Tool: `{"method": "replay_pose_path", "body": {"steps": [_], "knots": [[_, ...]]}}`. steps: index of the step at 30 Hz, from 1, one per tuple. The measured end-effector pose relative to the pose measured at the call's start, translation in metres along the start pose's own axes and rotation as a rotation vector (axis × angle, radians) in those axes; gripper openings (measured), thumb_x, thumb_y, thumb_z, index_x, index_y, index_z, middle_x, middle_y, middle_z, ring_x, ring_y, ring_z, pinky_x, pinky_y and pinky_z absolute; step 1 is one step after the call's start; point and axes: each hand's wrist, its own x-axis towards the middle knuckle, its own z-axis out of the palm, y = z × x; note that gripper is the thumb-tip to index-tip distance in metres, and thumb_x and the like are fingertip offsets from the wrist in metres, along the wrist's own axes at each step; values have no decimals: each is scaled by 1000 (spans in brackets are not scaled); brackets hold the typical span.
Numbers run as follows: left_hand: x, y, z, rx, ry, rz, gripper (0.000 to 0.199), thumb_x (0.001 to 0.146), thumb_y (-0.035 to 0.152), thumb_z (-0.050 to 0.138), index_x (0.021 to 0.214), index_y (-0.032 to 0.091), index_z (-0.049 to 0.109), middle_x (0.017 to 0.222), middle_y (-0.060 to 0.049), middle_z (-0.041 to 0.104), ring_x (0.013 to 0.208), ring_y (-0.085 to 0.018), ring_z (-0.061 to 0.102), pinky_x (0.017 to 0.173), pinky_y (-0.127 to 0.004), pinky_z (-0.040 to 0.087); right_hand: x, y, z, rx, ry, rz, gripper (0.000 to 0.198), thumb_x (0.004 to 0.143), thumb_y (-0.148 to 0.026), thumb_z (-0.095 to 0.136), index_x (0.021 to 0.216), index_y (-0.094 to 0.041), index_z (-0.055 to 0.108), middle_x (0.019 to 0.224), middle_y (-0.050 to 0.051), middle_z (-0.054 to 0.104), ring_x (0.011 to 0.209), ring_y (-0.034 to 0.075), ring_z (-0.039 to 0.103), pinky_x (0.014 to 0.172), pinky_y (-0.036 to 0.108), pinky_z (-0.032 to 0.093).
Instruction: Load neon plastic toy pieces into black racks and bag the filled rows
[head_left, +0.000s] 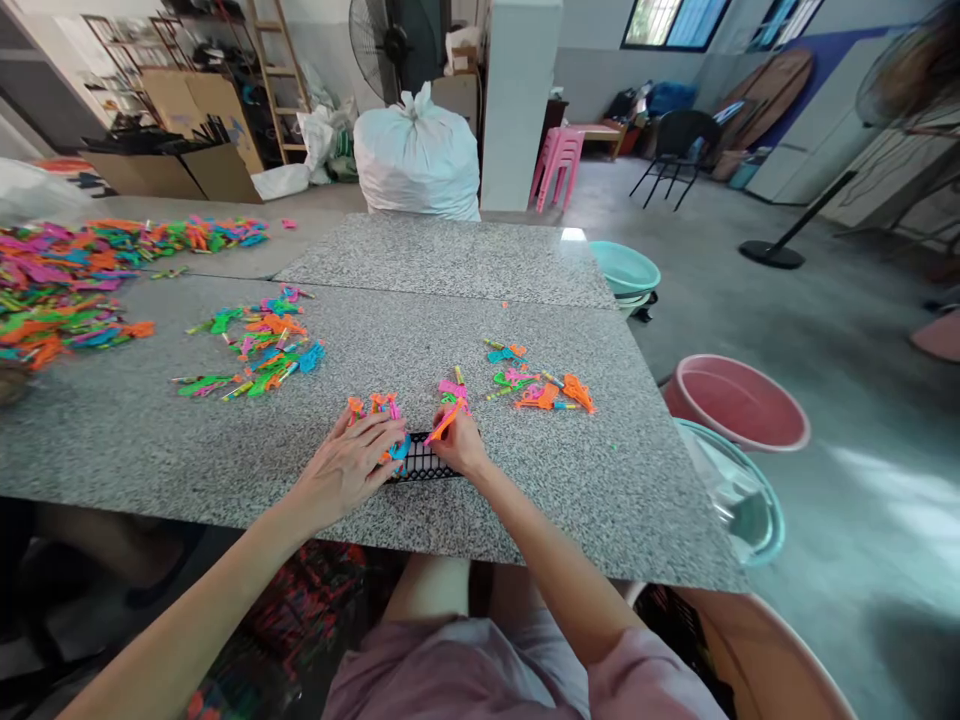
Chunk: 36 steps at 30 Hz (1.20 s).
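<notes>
At the frame's lower centre, the right hand (pixel 463 446) has its grip pinched on an orange-and-pink piece (pixel 444 424), long axis slanting down-left over the black basket (pixel 424 464) — the left hand (pixel 349 462) covers its left end, grip unclear.

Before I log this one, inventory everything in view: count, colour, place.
Plastic pieces: very many, multicoloured, across table
Lattice holder: one, black, between hands
Table: one, speckled grey, centre
Sack: one, white, table's far edge
Pillar: one, white, back centre
Fans: at least one, dark, behind sack
Ladder: one, brown, back left
Cardboard boxes: several, brown, back left
Stools: one stack, pink, right of pillar
Chair: one, black, back right
Basins: several, pink and teal, right
Left hand: one, bare, on pieces
Right hand: one, bare, holding orange-pink piece
</notes>
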Motion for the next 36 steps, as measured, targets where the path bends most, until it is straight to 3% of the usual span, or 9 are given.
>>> {"method": "replay_pose_path", "body": {"steps": [3, 9, 13, 17, 20, 24, 27, 31, 36], "knots": [[-1, -2, 4, -4, 10, -9, 36, 100, 39, 41, 125, 23, 62, 132, -10, 67, 130, -28, 55, 114, -50, 36, 14, -8, 13, 9, -77, -55, 26, 74, -10, 63, 98, -19, 61, 91, 2, 70, 83, 17, 67, 76, 25, 50], [-4, 0, 7, 15, 34, -17, 35, 100, 38, 45, 128, 26, 63, 136, -9, 65, 131, -28, 54, 117, -53, 33, 28, -28, 12, -334, -243, -92, 30, 89, -18, 59, 119, -13, 60, 99, 15, 75, 92, 25, 71, 81, 31, 52], [1, 3, 1, 63, 100, 26, 33, 100, 30, 46, 128, 32, 65, 149, -6, 55, 141, -31, 44, 121, -63, 15, 25, -37, 16, -445, -290, -164, 29, 98, -20, 46, 124, -13, 59, 106, 15, 73, 97, 25, 71, 84, 33, 54], [5, 0, -4, 40, 23, 106, 36, 98, 32, 49, 130, 34, 64, 139, -3, 64, 142, -31, 44, 121, -67, 6, 17, -34, 22, -430, -282, -140, 29, 100, -22, 43, 124, -15, 58, 101, 12, 74, 93, 23, 71, 81, 32, 54], [5, -3, -4, 39, -26, 66, 37, 97, 35, 50, 131, 31, 65, 136, -5, 66, 142, -32, 44, 121, -67, 12, 30, -20, 2, -420, -272, -218, 30, 95, -12, 49, 122, -17, 59, 108, 10, 73, 101, 20, 68, 87, 29, 51], [2, -3, -2, 62, -40, 42, 35, 99, 35, 50, 129, 26, 66, 135, -8, 67, 141, -33, 45, 119, -70, 14, 68, 6, -47, -601, -140, -327, 36, 91, -1, 48, 121, -17, 62, 128, 14, 65, 118, 21, 58, 98, 32, 46], [1, -2, -1, 56, -31, 34, 34, 99, 34, 50, 126, 25, 67, 134, -9, 67, 142, -31, 44, 120, -69, 12, 83, 24, -73, -686, -262, -410, 21, 92, -5, 53, 100, -15, 69, 112, 14, 71, 109, 22, 62, 92, 31, 47], [1, -1, 3, 26, -41, 18, 33, 99, 33, 49, 124, 23, 68, 133, -10, 68, 145, -31, 40, 120, -69, 7, 59, 36, -73, -586, -199, -328, 22, 90, -3, 54, 98, -15, 71, 100, 10, 73, 97, 18, 65, 84, 26, 49], [3, -1, 9, -6, -27, -30, 35, 96, 30, 46, 123, 22, 67, 135, -11, 66, 146, -32, 38, 119, -70, 1, -12, 23, -26, -120, -142, -61, 14, 89, -18, 59, 89, -15, 73, 75, 2, 72, 68, 13, 65, 61, 20, 45]]}}
